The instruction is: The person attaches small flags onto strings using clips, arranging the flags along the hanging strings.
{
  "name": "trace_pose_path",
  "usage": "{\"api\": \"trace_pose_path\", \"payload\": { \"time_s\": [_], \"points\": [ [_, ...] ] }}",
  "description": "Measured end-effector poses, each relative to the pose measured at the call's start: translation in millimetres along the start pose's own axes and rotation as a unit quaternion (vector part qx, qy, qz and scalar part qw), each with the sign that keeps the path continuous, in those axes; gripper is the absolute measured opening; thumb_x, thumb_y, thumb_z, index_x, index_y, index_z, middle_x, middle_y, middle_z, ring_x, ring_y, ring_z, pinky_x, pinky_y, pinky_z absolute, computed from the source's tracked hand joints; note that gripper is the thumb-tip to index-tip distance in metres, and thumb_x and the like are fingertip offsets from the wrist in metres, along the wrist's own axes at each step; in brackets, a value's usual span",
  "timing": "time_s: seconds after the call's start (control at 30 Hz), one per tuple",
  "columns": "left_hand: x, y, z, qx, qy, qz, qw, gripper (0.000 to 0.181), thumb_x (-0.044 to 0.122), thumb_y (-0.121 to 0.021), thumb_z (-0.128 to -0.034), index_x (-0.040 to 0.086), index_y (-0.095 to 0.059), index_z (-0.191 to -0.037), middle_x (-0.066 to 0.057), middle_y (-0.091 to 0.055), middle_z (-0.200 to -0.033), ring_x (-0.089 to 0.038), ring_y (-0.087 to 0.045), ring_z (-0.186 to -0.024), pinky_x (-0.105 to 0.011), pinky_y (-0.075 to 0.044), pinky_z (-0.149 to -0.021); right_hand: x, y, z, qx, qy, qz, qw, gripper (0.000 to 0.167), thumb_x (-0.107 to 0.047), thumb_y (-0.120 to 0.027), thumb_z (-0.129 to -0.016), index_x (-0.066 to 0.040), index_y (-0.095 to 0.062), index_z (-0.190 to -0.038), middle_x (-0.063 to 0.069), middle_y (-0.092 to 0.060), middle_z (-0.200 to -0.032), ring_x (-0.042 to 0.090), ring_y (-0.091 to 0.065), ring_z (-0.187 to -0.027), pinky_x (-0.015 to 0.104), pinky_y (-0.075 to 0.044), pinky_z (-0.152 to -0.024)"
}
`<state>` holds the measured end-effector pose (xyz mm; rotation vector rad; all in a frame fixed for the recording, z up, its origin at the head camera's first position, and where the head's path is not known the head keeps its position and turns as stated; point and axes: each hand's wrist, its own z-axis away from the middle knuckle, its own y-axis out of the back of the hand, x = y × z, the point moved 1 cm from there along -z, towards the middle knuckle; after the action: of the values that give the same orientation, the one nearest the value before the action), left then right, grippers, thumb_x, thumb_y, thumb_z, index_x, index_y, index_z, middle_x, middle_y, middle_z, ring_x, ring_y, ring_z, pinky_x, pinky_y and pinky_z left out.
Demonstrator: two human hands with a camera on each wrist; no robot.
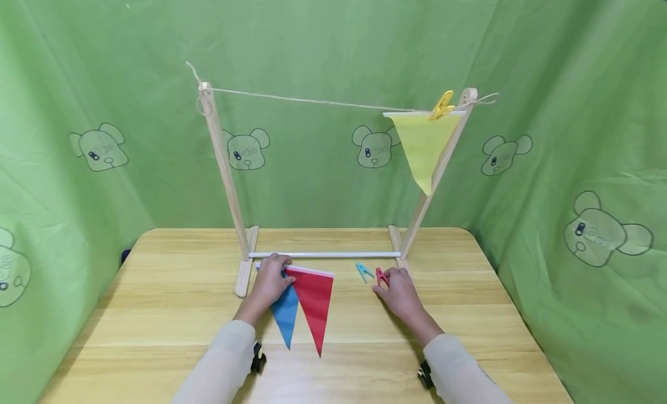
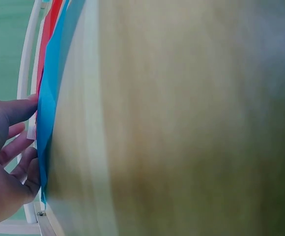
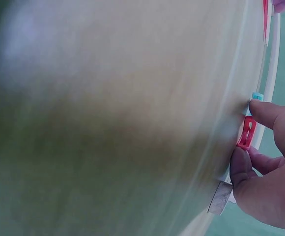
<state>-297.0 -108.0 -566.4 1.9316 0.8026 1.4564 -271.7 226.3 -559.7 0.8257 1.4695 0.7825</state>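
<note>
The fingers of the left hand (image 1: 270, 281) pinch the white-edged corner of the red flag (image 1: 315, 300), which lies on the table (image 1: 177, 329), partly over the blue flag (image 1: 285, 317); those of the right hand (image 1: 402, 296) bend round the red clip (image 1: 380, 272), though how firmly they grip is hard to judge from the wrist view. With the flags overlapping, lifting the red one could drag the blue along, and a careless nip at so small a clip could let it slip or knock the teal clip (image 1: 363, 270) just beside it. Beyond the hands, a white rod (image 1: 333, 254) runs low between two wooden posts (image 1: 224, 166) and could catch a flag's edge. Twine (image 1: 312, 102) spans the post tops; there a yellow clip (image 1: 442, 107) holds the yellow flag (image 1: 426, 140), taking up the right end.
</note>
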Motion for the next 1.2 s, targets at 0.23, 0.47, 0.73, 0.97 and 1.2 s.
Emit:
{"api": "trace_pose_path", "payload": {
  "time_s": [0.23, 0.47, 0.73, 0.97, 1.2],
  "points": [
    [2.7, 1.4, -1.3, -0.005, 0.012, 0.003, 0.9999, 0.038, 0.009, -0.089, -0.0798, 0.002, -0.074, -0.114, -0.015, -0.065, -0.108, -0.036, -0.058, -0.104, -0.048, -0.052, -0.094, 0.1, -0.7, -2.0, 0.007, 0.008, 0.001, 0.9999, 0.043, -0.022, -0.084, -0.087, 0.009, -0.065, -0.111, 0.018, -0.058, -0.099, 0.025, -0.054, -0.084, 0.038, -0.053, -0.073],
    [3.0, 2.3, -4.3, -0.01, 0.001, -0.001, 1.0, 0.027, 0.009, -0.089, -0.0798, 0.003, -0.074, -0.102, -0.012, -0.064, -0.1, -0.032, -0.057, -0.099, -0.046, -0.052, -0.09, -0.4, 1.7, -2.5, 0.012, 0.017, -0.005, 0.9998, 0.04, -0.02, -0.084, -0.087, 0.007, -0.065, -0.108, 0.016, -0.058, -0.095, 0.024, -0.053, -0.082, 0.038, -0.051, -0.072],
    [1.6, 3.7, -6.1, -0.017, -0.001, 0.001, 0.9999, 0.021, 0.008, -0.089, -0.08, 0.006, -0.072, -0.093, -0.009, -0.063, -0.094, -0.029, -0.056, -0.096, -0.044, -0.051, -0.088, -0.3, 1.5, -4.1, 0.008, 0.016, 0.001, 0.9998, 0.039, -0.021, -0.084, -0.087, 0.006, -0.065, -0.106, 0.015, -0.058, -0.092, 0.024, -0.053, -0.081, 0.04, -0.052, -0.072],
    [0.6, 3.9, -6.8, -0.02, -0.011, 0.004, 0.9997, 0.019, 0.007, -0.088, -0.0795, 0.007, -0.071, -0.088, -0.007, -0.064, -0.09, -0.029, -0.056, -0.094, -0.044, -0.05, -0.086, -2.5, 3.5, -4.1, 0.005, 0.011, 0.004, 0.9999, 0.039, -0.021, -0.085, -0.086, 0.007, -0.065, -0.104, 0.014, -0.058, -0.089, 0.024, -0.053, -0.078, 0.039, -0.052, -0.07],
    [0.8, 2.0, -3.6, -0.025, -0.018, 0.002, 0.9995, 0.017, 0.005, -0.086, -0.0813, 0.009, -0.07, -0.081, -0.007, -0.062, -0.086, -0.027, -0.054, -0.089, -0.041, -0.048, -0.081, -2.4, 2.8, -2.5, -0.002, -0.004, 0.004, 1.0, 0.039, -0.022, -0.086, -0.085, 0.006, -0.065, -0.102, 0.012, -0.058, -0.088, 0.023, -0.053, -0.079, 0.038, -0.052, -0.071]
  ]
}}
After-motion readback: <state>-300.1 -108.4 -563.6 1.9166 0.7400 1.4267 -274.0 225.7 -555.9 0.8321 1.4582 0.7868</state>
